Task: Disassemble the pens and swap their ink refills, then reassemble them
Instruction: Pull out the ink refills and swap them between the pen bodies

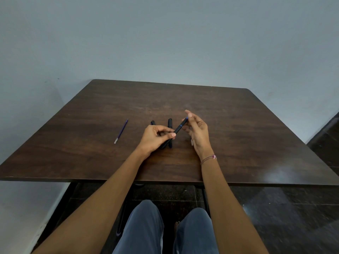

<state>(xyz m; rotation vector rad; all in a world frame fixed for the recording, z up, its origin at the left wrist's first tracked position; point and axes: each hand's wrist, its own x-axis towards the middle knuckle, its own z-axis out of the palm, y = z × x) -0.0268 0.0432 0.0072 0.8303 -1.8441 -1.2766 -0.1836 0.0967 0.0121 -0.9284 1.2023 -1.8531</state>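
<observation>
The left hand (153, 138) has a closed grip on a black pen (178, 127): thumb on top and curled fingers beneath pinch the barrel near its middle. The pen slants up and to the right, raised off the desk (238, 125), and its blue-tipped upper end reaches the fingers of the right hand (199, 132). That hand is loosely spread, with the forefinger stretched upward and the other fingers gently bent. Whether its grip pinches the blue end or only hovers beside it cannot be told. A thread bracelet (209, 158) circles the right wrist.

Below the hands, a second black pen body (170, 122) lies flat on the desk, pointing away from the person. The tip of another black piece (152, 122) shows just behind the left hand's knuckles. A loose blue ink refill (121, 131) lies well apart to the left, slanted.

All the parts sit around the middle of the dark wood desk. Bare surface stretches to the far edge, to both side edges, and between the hands and the near edge, over which both forearms pass.
</observation>
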